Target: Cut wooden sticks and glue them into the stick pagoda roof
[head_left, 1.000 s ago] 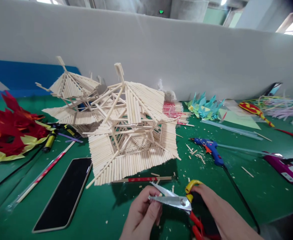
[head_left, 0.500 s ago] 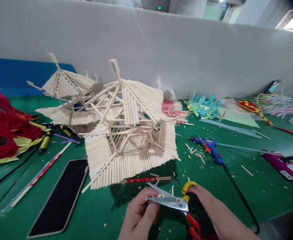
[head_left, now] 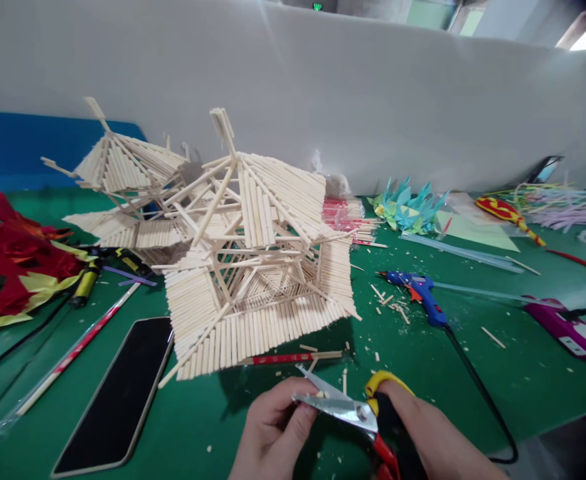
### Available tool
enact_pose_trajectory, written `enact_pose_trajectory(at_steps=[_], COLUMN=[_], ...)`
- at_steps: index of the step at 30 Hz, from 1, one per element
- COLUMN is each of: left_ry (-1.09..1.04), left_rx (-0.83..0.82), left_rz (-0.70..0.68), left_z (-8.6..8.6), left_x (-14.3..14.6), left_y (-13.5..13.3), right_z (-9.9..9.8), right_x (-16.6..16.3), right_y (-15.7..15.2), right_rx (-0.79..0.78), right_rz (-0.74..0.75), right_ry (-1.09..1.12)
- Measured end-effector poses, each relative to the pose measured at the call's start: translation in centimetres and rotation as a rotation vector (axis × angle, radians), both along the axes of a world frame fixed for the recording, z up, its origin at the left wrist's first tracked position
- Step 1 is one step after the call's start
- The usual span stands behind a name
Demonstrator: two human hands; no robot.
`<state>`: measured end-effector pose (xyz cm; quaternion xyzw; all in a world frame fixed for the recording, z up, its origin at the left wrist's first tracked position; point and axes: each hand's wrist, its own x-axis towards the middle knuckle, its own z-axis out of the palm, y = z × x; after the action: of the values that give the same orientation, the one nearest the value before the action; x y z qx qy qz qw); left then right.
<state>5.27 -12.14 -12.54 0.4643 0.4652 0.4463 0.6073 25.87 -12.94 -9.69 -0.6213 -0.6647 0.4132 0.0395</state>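
My right hand (head_left: 430,427) grips a pair of scissors (head_left: 340,407) with yellow, black and red handles. Their blades point left, slightly parted. Between the blades shows the pale end of a small wooden stick (head_left: 321,394), pinched by the thumb and fingers of my left hand (head_left: 277,427); most of the stick is hidden. Just beyond my hands stands a pavilion model (head_left: 253,267) built of wooden sticks, its roof only partly covered. A chopstick pair in red printed wrapping (head_left: 293,359) lies along its front edge.
A blue glue gun (head_left: 420,293) lies right, its cord trailing to the table's edge, with stick scraps (head_left: 390,303) beside it. A phone (head_left: 117,393) lies left. Behind are a second stick model (head_left: 133,180) and wrapped chopsticks (head_left: 345,217). Red paper craft (head_left: 17,260) stands far left.
The view has shifted slightly, so the models appear a little further left. Both hands stay at nearly the same spot, with the scissor blades still around the stick.
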Motion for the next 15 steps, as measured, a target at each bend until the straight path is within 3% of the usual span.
enact_pose_trajectory(at_steps=[12,15], left_ry=[0.025,0.01], left_rx=[0.061,0.049], left_rz=[-0.004,0.065], left_z=[0.7,0.9], left_x=[0.1,0.4], left_y=[0.2,0.0], right_z=[-1.7,-1.5], right_x=[0.1,0.1], right_y=[-0.4,-0.7], right_rx=[-0.113,-0.099], right_rz=[0.059,0.05], right_ry=[-0.066,-0.061])
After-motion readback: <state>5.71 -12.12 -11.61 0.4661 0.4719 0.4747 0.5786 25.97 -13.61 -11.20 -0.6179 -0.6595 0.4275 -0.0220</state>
